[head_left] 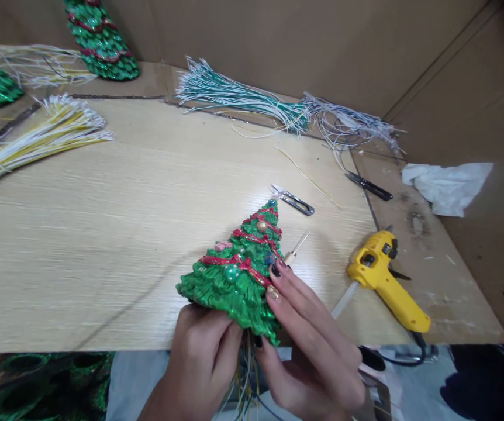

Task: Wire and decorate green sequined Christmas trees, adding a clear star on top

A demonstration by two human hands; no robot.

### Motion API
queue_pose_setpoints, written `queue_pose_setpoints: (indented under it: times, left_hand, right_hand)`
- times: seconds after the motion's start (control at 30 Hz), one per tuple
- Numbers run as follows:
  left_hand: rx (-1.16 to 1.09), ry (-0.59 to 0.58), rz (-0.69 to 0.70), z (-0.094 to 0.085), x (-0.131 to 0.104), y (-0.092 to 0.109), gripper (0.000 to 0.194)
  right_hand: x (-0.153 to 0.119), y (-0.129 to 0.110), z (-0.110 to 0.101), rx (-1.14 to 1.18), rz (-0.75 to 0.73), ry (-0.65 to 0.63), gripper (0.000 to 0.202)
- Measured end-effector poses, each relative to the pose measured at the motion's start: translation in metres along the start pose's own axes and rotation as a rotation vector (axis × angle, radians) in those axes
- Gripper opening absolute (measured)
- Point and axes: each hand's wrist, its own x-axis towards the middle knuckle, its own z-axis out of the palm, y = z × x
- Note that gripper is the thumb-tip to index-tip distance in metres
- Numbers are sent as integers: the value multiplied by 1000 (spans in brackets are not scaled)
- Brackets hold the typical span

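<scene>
A green, glittery tree figure [238, 275] with red garlands and small baubles is tilted over the table's front edge, its tip pointing away. My left hand [206, 351] is closed at the underside of its base, with the fingertips hidden. On the right side, my right hand [309, 345] grips the tree, fingers on its decorated face and thumb at the lower rim. Thin white, yellow and dark wires [247, 380] hang from under the base between my hands. Just beyond the tip lie small snips [296, 202]; a thin pointed tool [296, 248] is partly hidden by the tree and fingers.
A yellow glue gun [383, 280] lies at the right, near black snips [368, 186] and white tissue [449, 184]. Bundles of yellow-white wire [45, 140] and green-white wire [243, 96] lie left and back. Another tree [103, 44] stands by the cardboard wall.
</scene>
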Motion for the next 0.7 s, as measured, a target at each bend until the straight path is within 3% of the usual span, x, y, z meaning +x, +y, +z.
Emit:
queue_pose_setpoints:
  times: [0.2, 0.57, 0.7]
  left_hand:
    - [-3, -33, -12, -2, -4, -3, 32]
    - [-228, -38, -102, -6, 2, 2, 36]
    - [-224, -21, -119, -6, 2, 2, 30]
  right_hand:
    - [-1, 0, 2, 0, 2, 10, 39]
    - [1, 1, 3, 3, 7, 15, 41]
    - [0, 2, 4, 56, 5, 20, 44]
